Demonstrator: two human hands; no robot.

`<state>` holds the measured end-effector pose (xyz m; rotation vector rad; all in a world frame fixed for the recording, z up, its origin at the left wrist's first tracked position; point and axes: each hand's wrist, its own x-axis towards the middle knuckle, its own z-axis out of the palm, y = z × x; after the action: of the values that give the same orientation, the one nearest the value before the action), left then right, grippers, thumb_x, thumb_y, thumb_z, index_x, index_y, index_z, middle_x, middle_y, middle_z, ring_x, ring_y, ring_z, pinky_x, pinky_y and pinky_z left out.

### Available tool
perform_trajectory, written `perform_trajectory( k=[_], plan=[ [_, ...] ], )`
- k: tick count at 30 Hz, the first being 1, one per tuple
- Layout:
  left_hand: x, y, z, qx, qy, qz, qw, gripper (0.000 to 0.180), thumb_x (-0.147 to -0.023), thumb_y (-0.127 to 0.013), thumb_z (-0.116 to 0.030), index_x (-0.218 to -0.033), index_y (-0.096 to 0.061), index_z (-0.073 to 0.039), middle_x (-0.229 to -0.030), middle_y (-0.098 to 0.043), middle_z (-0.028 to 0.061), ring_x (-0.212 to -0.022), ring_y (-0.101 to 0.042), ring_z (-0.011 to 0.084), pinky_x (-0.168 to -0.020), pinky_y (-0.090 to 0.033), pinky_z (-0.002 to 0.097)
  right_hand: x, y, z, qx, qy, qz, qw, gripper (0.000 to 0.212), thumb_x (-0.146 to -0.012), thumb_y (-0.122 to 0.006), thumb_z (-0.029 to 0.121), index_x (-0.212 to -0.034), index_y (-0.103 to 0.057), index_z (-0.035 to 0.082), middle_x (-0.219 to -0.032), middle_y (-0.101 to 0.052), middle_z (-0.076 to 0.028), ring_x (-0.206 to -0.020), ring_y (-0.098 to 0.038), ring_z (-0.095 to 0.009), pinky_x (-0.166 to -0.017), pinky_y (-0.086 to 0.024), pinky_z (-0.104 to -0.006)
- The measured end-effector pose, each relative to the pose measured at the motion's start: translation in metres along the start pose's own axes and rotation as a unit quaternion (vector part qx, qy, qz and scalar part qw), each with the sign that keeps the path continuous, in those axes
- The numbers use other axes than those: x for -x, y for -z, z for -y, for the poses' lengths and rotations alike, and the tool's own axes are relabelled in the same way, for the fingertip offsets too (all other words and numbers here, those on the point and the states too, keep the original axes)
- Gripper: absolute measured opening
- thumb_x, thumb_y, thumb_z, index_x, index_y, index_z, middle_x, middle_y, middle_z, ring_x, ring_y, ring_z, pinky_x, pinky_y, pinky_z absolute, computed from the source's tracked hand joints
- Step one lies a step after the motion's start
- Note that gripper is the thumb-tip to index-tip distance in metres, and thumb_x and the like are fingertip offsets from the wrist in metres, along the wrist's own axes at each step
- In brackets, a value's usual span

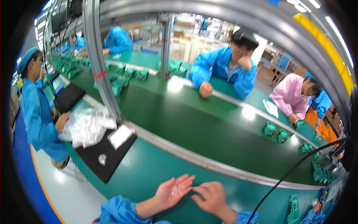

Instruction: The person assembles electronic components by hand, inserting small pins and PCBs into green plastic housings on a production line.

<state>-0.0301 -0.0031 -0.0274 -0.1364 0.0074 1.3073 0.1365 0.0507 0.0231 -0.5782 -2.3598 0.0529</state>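
My left hand (173,193) is held palm up over the near green bench (145,164), fingers stretched out. Small clear pieces (174,191) appear to lie in its palm, too small to make out well. Close beside its fingertips is my right hand (212,196), slightly blurred, fingers bent and thumb apart from the forefinger. Nothing can be seen between them. To the left, a black mat (108,164) carries a small clear item (102,159), a white card or packet (120,136) and part of a clear plastic bag (87,127) of pale parts.
A metal rail (167,153) separates the bench from a dark green conveyor (167,119). Green housings (270,128) stand along it, another housing (294,209) near right. A black cable (291,171) curves across the right. Co-workers in blue (35,108) and pink (289,91) sit around; a metal post (99,59) rises left.
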Motion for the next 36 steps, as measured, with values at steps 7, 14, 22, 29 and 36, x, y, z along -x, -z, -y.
perform_trajectory(
  k=[7,14,22,29,36],
  plan=[
    [0.01,-0.019,0.021,-0.138,-0.075,-0.159,0.975,0.027,-0.085,-0.038,-0.021,-0.099,-0.049,0.0,-0.09,-0.055,0.0106,-0.077,-0.054,0.0171,-0.068,-0.044,0.0262,0.01,-0.036,0.012,-0.083,-0.075,-0.013,0.994,0.014,-0.069,-0.056,0.026,-0.073,-0.057,0.012,-0.079,-0.052,-0.005,-0.073,-0.049,-0.025,-0.059,-0.039,-0.0358],
    [0.009,-0.002,0.019,-0.177,-0.01,-0.05,0.983,0.03,-0.086,-0.035,-0.019,-0.106,-0.045,0.002,-0.101,-0.053,0.0123,-0.09,-0.052,0.0191,-0.079,-0.041,0.029,0.011,-0.03,0.012,-0.113,-0.107,0.029,0.987,0.008,-0.068,-0.056,0.022,-0.072,-0.056,0.014,-0.077,-0.047,-0.004,-0.072,-0.045,-0.024,-0.061,-0.035,-0.0353],
    [0.01,-0.007,0.025,-0.273,0.025,-0.095,0.957,0.017,-0.084,-0.043,-0.017,-0.09,-0.051,-0.004,-0.085,-0.056,0.0043,-0.079,-0.053,0.0135,-0.071,-0.043,0.024,0.004,-0.027,0.002,-0.082,-0.062,-0.013,0.995,0.007,-0.066,-0.055,0.019,-0.069,-0.055,0.013,-0.076,-0.046,-0.005,-0.072,-0.044,-0.023,-0.06,-0.034,-0.0341],
    [0.015,0.002,0.02,-0.386,-0.053,-0.145,0.91,0.007,-0.079,-0.05,-0.009,-0.082,-0.053,-0.004,-0.077,-0.056,0.0052,-0.069,-0.054,0.0132,-0.064,-0.044,0.0232,0.001,-0.026,0.002,-0.091,0.025,-0.046,0.994,0.009,-0.059,-0.055,0.018,-0.067,-0.055,0.012,-0.075,-0.049,-0.003,-0.072,-0.045,-0.021,-0.058,-0.035,-0.0344],
    [0.015,-0.004,0.023,-0.445,-0.083,-0.176,0.874,0.008,-0.079,-0.05,-0.009,-0.079,-0.053,-0.001,-0.071,-0.054,0.005,-0.06,-0.05,0.0114,-0.056,-0.04,0.021,0.013,-0.043,-0.002,-0.099,-0.006,-0.033,0.995,0.012,-0.056,-0.054,0.016,-0.066,-0.055,0.009,-0.076,-0.05,-0.003,-0.076,-0.047,-0.022,-0.058,-0.036,-0.0348]
  ],
)
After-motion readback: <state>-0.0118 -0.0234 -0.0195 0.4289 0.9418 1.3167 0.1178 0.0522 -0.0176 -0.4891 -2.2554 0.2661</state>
